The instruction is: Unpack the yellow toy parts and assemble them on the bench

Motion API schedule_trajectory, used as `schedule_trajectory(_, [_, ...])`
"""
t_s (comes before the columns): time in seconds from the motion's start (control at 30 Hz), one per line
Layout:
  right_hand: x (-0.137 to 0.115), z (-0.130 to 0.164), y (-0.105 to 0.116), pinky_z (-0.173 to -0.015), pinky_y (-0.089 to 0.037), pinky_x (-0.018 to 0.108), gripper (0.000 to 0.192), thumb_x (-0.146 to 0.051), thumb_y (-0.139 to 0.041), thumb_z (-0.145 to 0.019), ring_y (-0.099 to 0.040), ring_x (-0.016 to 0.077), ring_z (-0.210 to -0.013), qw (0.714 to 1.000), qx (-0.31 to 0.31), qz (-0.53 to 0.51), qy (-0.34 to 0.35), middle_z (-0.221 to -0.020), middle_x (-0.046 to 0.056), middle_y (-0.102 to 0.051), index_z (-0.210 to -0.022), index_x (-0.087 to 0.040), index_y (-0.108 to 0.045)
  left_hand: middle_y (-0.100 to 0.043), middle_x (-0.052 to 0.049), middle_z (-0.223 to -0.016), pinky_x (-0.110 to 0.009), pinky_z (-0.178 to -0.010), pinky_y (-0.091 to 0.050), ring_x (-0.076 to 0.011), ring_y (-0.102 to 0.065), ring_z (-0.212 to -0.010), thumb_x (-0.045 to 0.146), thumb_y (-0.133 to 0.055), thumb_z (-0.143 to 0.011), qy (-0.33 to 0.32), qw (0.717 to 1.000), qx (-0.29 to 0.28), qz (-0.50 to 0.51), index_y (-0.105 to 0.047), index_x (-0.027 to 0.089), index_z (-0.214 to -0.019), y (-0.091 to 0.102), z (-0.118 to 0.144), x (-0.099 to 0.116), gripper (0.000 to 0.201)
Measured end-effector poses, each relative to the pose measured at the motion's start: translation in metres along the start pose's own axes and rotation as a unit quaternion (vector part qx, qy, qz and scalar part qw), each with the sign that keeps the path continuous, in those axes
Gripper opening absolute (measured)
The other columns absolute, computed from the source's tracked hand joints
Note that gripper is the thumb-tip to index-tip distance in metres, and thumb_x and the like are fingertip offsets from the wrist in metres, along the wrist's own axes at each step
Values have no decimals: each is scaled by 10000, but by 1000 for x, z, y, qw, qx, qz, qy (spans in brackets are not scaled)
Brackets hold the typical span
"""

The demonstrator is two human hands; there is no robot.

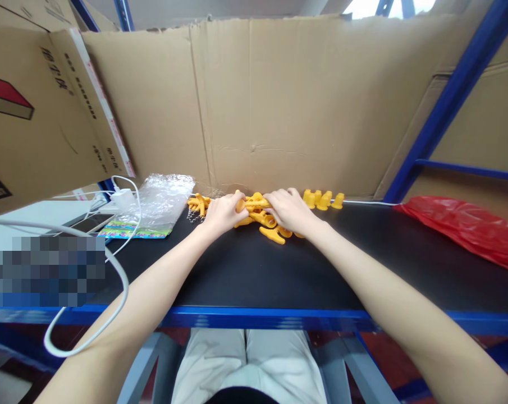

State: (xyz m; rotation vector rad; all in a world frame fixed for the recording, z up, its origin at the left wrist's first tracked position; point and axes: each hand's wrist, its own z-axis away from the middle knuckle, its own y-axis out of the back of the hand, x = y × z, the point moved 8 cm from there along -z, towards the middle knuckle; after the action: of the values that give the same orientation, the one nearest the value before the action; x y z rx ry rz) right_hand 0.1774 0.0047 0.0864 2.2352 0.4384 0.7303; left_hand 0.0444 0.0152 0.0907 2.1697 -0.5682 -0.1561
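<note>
My left hand [225, 213] is closed, pinching the left end of a yellow plastic piece [257, 204] with a rounded tip. On its other end my right hand [289, 209] is closed as well, so the piece spans between the two. Its exact kind is partly hidden by my fingers. Below and behind lie more yellow plastic parts [269, 220], some with round openings, and a curved yellow piece [272, 235] sits nearest me. Left of my left hand are yellow hand-shaped parts [199, 203] beside small metal chains [195, 215]. Several yellow cup-shaped parts [323, 200] stand right of my right hand.
Clear plastic bags [156, 202] lie at the left on the black tabletop [254, 275]. A white cable [125, 280] loops over my left forearm. A red plastic bag [464, 224] is at the right. Cardboard [287, 101] walls the back, with a blue frame post [447, 106] at right.
</note>
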Motion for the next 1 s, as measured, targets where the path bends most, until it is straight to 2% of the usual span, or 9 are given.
schedule_trajectory(0.07, [0, 1, -6, -765, -249, 340, 301, -252, -402, -920, -513, 236, -880, 1000, -12, -8, 3, -976, 125, -635, -1155, -105, -521, -683, -51, -927, -270, -642, -412, -203, -626, -782, 301, -546, -756, -5, 1000, -1, -18, -600, 214, -1039, -2, 1, 0, 301])
schedule_trajectory(0.17, [1, 1, -7, -763, -247, 342, 269, -244, -407, -919, -525, 229, -858, 1000, -24, -17, -3, -959, 120, -644, -1103, -116, -555, -679, -55, -949, -271, -645, -414, -201, -624, -786, 302, -536, -765, -9, 1000, -8, -22, -592, 216, -1049, -5, 1, -1, 303])
schedule_trajectory(0.4, [3, -3, 10, -770, -240, 359, 209, -214, -423, -908, -526, 212, -844, 999, 3, -40, -27, -917, 100, -654, -998, -144, -598, -668, -42, -878, -273, -673, -417, -174, -596, -750, 251, -546, -732, -18, 999, 9, 46, -607, 204, -1006, 2, -2, -2, 284])
schedule_trajectory(0.5, [1, -3, 16, -786, -236, 372, 202, -188, -409, -907, -516, 216, -867, 999, 23, -18, -24, -915, 92, -652, -990, -154, -590, -653, -23, -779, -267, -651, -413, -159, -578, -694, 254, -552, -720, 1, 997, 10, 81, -623, 199, -980, 0, -4, -5, 275])
schedule_trajectory(0.63, [0, -3, 24, -791, -239, 377, 244, -120, -343, -905, -496, 226, -902, 998, 52, 33, -17, -932, 90, -640, -936, -174, -579, -621, -7, -671, -250, -584, -394, -140, -544, -616, 303, -546, -726, 52, 987, -34, 150, -650, 181, -913, -14, -5, -12, 246])
schedule_trajectory(0.7, [0, -3, 25, -808, -242, 379, 265, -107, -319, -904, -493, 223, -885, 997, 60, 39, -10, -927, 93, -633, -931, -173, -574, -618, -8, -664, -245, -570, -389, -137, -541, -609, 312, -544, -728, 58, 984, -46, 164, -652, 177, -911, -18, -5, -13, 252])
schedule_trajectory(1.0, [-3, -1, 7, -826, -243, 384, 289, -243, -374, -916, -506, 235, -873, 1000, 17, 6, 7, -988, 123, -629, -1130, -119, -523, -668, -26, -735, -255, -611, -415, -177, -608, -676, 317, -528, -763, 17, 1000, -18, 12, -630, 221, -1030, -5, -2, -10, 302])
